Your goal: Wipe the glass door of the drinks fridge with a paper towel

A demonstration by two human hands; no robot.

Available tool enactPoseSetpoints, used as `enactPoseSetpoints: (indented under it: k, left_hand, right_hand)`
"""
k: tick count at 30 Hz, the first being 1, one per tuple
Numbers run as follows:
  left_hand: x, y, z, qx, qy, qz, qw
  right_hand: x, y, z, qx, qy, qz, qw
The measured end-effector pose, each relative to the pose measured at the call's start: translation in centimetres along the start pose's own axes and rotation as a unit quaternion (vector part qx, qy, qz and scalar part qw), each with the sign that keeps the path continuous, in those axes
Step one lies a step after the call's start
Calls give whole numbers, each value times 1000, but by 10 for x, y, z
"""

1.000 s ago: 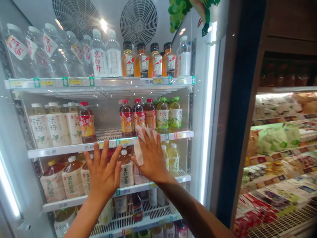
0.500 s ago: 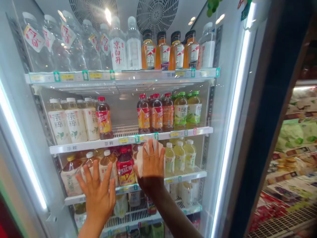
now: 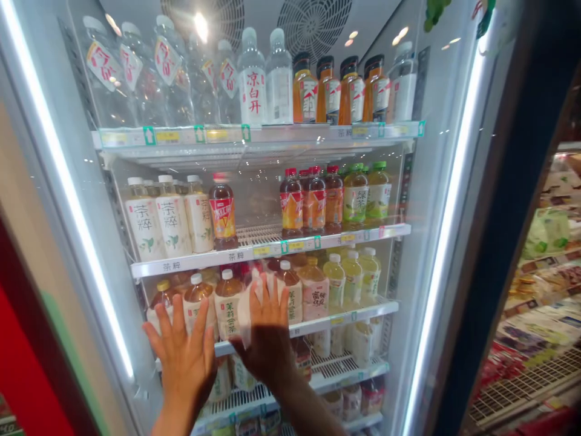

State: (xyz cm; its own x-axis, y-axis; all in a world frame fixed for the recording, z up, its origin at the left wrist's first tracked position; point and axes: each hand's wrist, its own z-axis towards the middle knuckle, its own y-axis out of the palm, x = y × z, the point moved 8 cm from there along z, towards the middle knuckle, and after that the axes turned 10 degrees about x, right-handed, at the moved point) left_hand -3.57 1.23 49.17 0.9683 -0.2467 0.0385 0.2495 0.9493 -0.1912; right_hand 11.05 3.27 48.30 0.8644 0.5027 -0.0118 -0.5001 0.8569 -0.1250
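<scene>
My right hand (image 3: pixel 265 330) presses a thin white cloth (image 3: pixel 245 312) flat against the clear front of a drinks fridge, fingers stretched out over it. The cloth shows past the hand's left side and behind the fingertips; whether it is fabric or paper I cannot tell. To its left, my left hand (image 3: pixel 184 345) is spread with nothing in it, its palm toward the glass; contact is not certain. Behind the hands stand bottles with white labels, such as a white-capped tea bottle (image 3: pixel 228 306) and a pink-labelled bottle (image 3: pixel 314 290).
Upper shelves hold water bottles (image 3: pixel 253 91), amber bottles (image 3: pixel 308 97) with black caps and red-capped tea bottles (image 3: pixel 223 212). Bright light strips (image 3: pixel 442 242) run down both sides. A dark door frame (image 3: pixel 503 181) stands right, with packaged goods (image 3: pixel 549 236) beyond.
The view has shifted, so the fridge sits further right in the picture. My right hand and the cloth have slid left across the bottles behind. My left hand stays spread.
</scene>
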Motion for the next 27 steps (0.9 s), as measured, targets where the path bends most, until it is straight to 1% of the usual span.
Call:
enactPoseSetpoints:
  k: [2, 3, 4, 5, 6, 9, 10, 11, 12, 15, 16, 17, 18, 19, 22, 23, 24, 25, 27]
  left_hand:
    - [-10, -2, -7, -5, -3, -3, 1000]
    - [-15, -3, -11, -9, -2, -3, 1000]
    - [-19, -4, -15, -13, 0, -2, 1000]
    - [-22, -5, -18, -15, 1, 0, 1000]
    - [-24, -6, -20, -15, 0, 2, 1000]
    - [-27, -10, -24, -10, -5, 4, 1000]
    - [-27, -11, -25, -7, -10, 1, 1000]
    - [-28, -12, -26, -6, -18, -3, 1000]
    - [-29, -13, -27, -7, -26, -6, 1000]
    - [-32, -14, -29, -15, -47, -5, 999]
    - [-33, -14, -30, -18, -49, -2, 999]
    - [-32, -15, -30, -17, -51, 0, 999]
    - [-31, -15, -29, -15, -51, 0, 999]
    - [-30, -16, -28, -12, -52, -1, 999]
    - [-21, -15, -24, -3, -53, -2, 999]
    - [-17, -15, -23, -2, -54, -2, 999]
    - [-13, -14, -23, -3, -55, -2, 998]
    - [-10, -12, -24, -4, -59, -4, 998]
    - [-4, -9, -25, -7, -68, -10, 998]
  right_hand:
    - [-13, 5, -39, -8, -6, 4, 1000]
    - [-19, 7, -52, 0, -4, -1, 1000]
    - [-24, 9, -58, 5, -3, -5, 1000]
    - [-30, 12, -54, 8, -2, -6, 1000]
    - [-36, 15, -43, 6, 0, -5, 1000]
    - [-49, 23, 8, -2, 18, 9, 1000]
    - [-51, 24, 17, -3, 23, 12, 1000]
    - [-52, 25, 18, -6, 25, 15, 1000]
    - [-54, 26, 10, -10, 22, 18, 1000]
    - [-54, 25, -38, 4, 8, 12, 1000]
    - [-52, 24, -48, 13, 7, 7, 1000]
    - [-50, 24, -50, 18, 7, 2, 1000]
    - [-48, 25, -42, 19, 10, -1, 1000]
    - [-45, 25, -27, 17, 16, -3, 1000]
    - [-36, 25, 31, 12, 39, -18, 999]
    - [-33, 25, 40, 8, 41, -20, 999]
    - [-31, 25, 39, 1, 38, -19, 999]
    - [-29, 25, 29, -8, 28, -15, 999]
    - [-23, 21, -11, -13, 7, -11, 1000]
